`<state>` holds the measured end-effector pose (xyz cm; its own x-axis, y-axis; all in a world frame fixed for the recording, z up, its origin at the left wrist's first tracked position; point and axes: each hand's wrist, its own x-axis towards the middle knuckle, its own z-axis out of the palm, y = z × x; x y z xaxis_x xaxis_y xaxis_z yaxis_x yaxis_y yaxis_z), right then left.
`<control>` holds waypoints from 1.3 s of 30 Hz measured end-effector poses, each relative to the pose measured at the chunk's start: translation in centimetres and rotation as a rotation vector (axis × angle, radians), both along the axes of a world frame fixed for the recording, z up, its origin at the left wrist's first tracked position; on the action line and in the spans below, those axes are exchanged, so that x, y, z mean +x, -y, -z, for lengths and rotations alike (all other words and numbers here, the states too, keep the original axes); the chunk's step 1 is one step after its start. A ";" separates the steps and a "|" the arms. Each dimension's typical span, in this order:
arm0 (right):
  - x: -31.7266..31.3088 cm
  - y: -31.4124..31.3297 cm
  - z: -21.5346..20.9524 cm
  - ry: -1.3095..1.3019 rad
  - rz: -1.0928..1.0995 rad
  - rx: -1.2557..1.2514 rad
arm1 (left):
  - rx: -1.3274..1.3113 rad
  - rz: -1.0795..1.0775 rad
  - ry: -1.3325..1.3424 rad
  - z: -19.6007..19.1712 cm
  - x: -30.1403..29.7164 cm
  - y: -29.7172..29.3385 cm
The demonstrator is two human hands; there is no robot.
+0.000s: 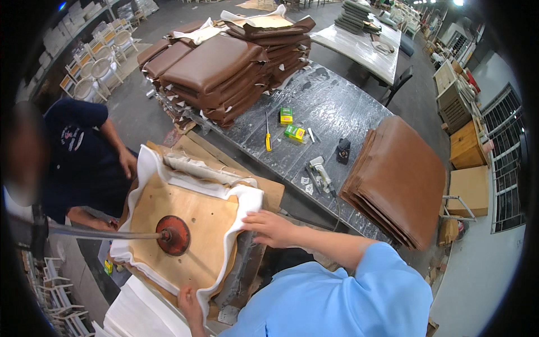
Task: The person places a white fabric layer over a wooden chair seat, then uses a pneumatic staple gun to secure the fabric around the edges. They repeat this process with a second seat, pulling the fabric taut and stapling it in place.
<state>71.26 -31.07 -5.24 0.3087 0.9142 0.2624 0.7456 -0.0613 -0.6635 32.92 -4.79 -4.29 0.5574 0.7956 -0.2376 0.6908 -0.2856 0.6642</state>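
Observation:
A plywood seat panel (196, 208) lies with white padding (250, 203) folded up around its edges. A round red press pad (173, 235) on a metal rod bears down on the panel's middle. My right hand (272, 229) rests on the padding at the panel's right side, fingers stretched out and apart. At the near corner, my left hand (191, 306) has its fingers closed on the padding's edge. Grey-white cloth (205, 169) is bunched along the far side. Across from me, a person in dark clothes has one hand (128, 163) by the far left corner.
Brown upholstered cushions (210, 62) are piled on the dark worktable (241, 121). The table also bears a yellow-handled screwdriver (268, 135), green-yellow boxes (286, 116), a staple gun (320, 168) and stacked brown sheets (398, 180). White sheets (143, 309) lie below the panel.

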 end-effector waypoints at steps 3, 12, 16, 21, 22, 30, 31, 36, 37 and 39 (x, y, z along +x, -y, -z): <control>1.2 8.7 0.9 -0.425 0.431 -0.264 | -0.085 -0.078 0.192 -0.8 0.5 1.0; 21.9 21.2 18.6 -0.430 1.287 -0.702 | -1.102 0.325 0.260 -11.1 25.9 17.8; 26.2 20.2 23.6 -0.530 1.296 -0.859 | -1.259 0.279 0.116 -5.2 31.6 20.6; 27.4 21.5 26.5 -0.592 1.281 -0.757 | -1.174 0.395 -0.002 2.8 39.3 23.4; 27.1 21.9 26.5 -0.643 1.265 -0.666 | -1.184 0.340 -0.053 4.8 40.9 23.9; 24.2 19.5 18.5 -1.066 0.903 -0.157 | -1.432 -0.125 -0.012 12.8 51.7 27.9; 23.8 19.5 18.2 -1.088 0.847 -0.018 | -1.402 -0.061 0.007 12.2 52.1 28.3; 25.2 17.8 14.6 -1.231 0.787 0.119 | -1.404 0.024 0.140 10.4 52.6 28.1; 25.3 17.5 14.0 -1.348 0.790 0.139 | -1.426 0.013 0.185 10.3 52.7 28.1; 25.1 17.1 13.8 -1.581 0.786 0.170 | -1.469 -0.011 0.271 10.6 53.1 28.1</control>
